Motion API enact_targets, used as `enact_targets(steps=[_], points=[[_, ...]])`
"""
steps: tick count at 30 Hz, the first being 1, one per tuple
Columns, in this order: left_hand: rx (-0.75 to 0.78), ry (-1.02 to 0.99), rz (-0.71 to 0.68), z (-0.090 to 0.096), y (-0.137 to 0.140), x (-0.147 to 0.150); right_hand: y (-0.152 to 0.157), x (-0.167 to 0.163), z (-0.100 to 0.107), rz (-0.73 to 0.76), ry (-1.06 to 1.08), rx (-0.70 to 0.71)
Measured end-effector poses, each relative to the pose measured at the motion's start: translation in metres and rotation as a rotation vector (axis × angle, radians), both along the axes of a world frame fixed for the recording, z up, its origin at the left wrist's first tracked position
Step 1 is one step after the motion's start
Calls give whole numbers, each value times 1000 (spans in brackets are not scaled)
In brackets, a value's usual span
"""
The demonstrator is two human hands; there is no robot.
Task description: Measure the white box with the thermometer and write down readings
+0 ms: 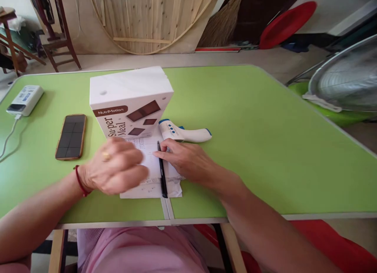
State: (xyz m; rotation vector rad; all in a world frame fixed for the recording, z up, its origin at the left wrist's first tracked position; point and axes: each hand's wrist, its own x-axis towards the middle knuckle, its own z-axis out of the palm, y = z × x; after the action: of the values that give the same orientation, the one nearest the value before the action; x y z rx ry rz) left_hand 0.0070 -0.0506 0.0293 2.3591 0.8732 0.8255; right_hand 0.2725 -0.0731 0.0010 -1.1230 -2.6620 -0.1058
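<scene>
The left hand, blurred, lies loosely curled on the paper, gripping nothing that shows. The right hand rests flat beside it, fingertips at the pen lying on the paper. Just beyond both hands stand a box and thermometer. Left of the left hand lies a phone on the green table; farther off are a wooden chair and a fan.

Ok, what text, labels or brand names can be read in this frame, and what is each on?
"NutriMotion": brown band on the white box.
"Su-per Meal": box front, running sideways.
Handwriting on the paper under both hands: too blurred.
Blue label on the white power bank: too small.
Thermometer: no readable text.
</scene>
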Motion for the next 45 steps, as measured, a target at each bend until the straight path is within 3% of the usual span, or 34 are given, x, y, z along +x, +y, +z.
enact_targets(steps=[1, 2, 4, 6, 10, 15, 19, 22, 24, 29, 34, 45], points=[[184, 115, -207, 3, -6, 7, 0, 0, 0, 11, -7, 18], [386, 232, -324, 5, -10, 13, 0, 0, 0, 23, -11, 37], [634, 373, -330, 4, -13, 20, 1, 0, -1, 47, -17, 72], [673, 447, -261, -1, -9, 21, 2, 0, -1, 67, -18, 96], [495, 579, -200, -10, 1, 13, 5, 0, 0, 52, 122, 92], [215, 819, -229, -5, -4, 20, -3, -9, 7, -20, 704, -65], [162, 869, -176, -1, -13, 32, -10, -24, 10, -205, 985, -307], [157, 906, -166, 2, -16, 36, -5, -34, 6, -240, 1054, -493], [156, 951, -163, 3, -17, 37, 0, -38, -1, -258, 1062, -538], [136, 1000, -141, 5, -17, 38, 5, -41, -15, -359, 1062, -415], [124, 996, -118, 5, -16, 39, 0, -43, -21, -325, 1005, -269], [107, 1008, -116, 4, -18, 40, 1, -43, -24, -258, 913, -222]])
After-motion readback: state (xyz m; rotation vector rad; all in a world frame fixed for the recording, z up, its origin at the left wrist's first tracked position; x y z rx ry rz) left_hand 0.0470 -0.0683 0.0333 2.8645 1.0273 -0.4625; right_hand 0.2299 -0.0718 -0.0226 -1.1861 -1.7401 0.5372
